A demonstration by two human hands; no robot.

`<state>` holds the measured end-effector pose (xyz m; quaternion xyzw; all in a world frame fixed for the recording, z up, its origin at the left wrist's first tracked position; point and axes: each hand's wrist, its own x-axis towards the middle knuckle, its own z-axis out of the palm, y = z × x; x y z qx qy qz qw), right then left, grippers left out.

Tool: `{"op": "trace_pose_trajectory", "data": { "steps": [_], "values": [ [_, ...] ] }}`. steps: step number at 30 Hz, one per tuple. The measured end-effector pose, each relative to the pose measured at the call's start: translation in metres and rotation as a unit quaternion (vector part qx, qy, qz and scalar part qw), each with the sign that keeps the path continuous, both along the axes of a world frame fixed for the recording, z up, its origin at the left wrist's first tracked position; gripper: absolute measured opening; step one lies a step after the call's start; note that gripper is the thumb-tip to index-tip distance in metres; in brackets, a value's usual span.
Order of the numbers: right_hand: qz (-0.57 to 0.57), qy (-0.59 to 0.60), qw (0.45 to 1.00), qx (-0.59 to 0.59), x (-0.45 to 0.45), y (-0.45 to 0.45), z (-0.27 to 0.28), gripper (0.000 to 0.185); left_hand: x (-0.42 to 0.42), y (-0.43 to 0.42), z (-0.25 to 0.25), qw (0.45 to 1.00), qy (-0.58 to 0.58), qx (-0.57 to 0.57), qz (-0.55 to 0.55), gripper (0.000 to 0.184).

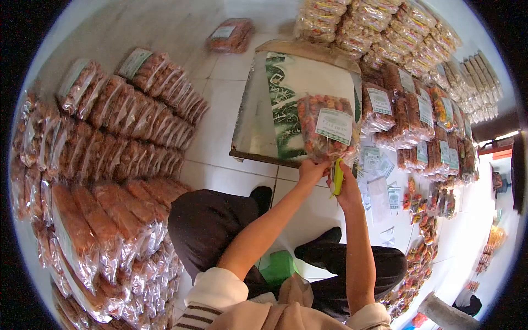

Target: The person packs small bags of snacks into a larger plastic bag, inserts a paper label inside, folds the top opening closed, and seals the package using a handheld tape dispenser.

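Note:
A clear plastic bag of reddish-orange snacks (309,129) with a white and green label (334,126) lies on a low table (254,132). My left hand (313,171) is closed on the gathered near end of the bag, at the table's front edge. Right beside it, my right hand (347,190) grips a small lime-green hand tool (337,179), perhaps a stapler. Its tip is close to the bag's end, though fingers hide whether they touch. Under the bag, a printed green and white sheet (283,104) covers part of the tabletop.
Rows of packed brown snack bags (110,137) fill the floor at left. More labelled bags (404,104) and pale bags (379,27) stack at right. Loose labels (377,165) and small colourful packets (423,220) lie right of my legs. One bag (231,36) sits behind the table.

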<state>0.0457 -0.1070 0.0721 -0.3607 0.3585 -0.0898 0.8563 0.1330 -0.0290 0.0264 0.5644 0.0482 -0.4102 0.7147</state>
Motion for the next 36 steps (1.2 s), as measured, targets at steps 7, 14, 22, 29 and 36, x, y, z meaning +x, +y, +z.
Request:
{"op": "trace_pose_trajectory", "data": {
  "steps": [7,14,22,29,36],
  "values": [
    [-0.045,0.025,0.999,-0.004,0.007,0.001,-0.014,0.022,-0.002,0.001,0.007,0.999,-0.027,0.007,0.022,0.021],
    [-0.168,0.073,0.982,-0.043,0.023,0.008,-0.014,0.019,-0.001,-0.001,-0.009,0.999,0.008,-0.038,0.02,0.019],
    [-0.181,0.075,0.98,-0.04,0.028,0.011,-0.025,0.016,-0.008,0.0,-0.005,0.995,0.063,-0.008,0.082,0.022],
    [-0.174,0.078,0.98,-0.055,0.025,0.016,-0.028,0.022,-0.012,-0.005,-0.015,0.994,0.008,0.03,0.103,0.025],
    [-0.07,0.123,0.974,-0.178,0.0,0.02,-0.036,0.032,-0.01,0.006,-0.022,0.98,-0.08,0.178,0.043,0.019]
  ]
}}
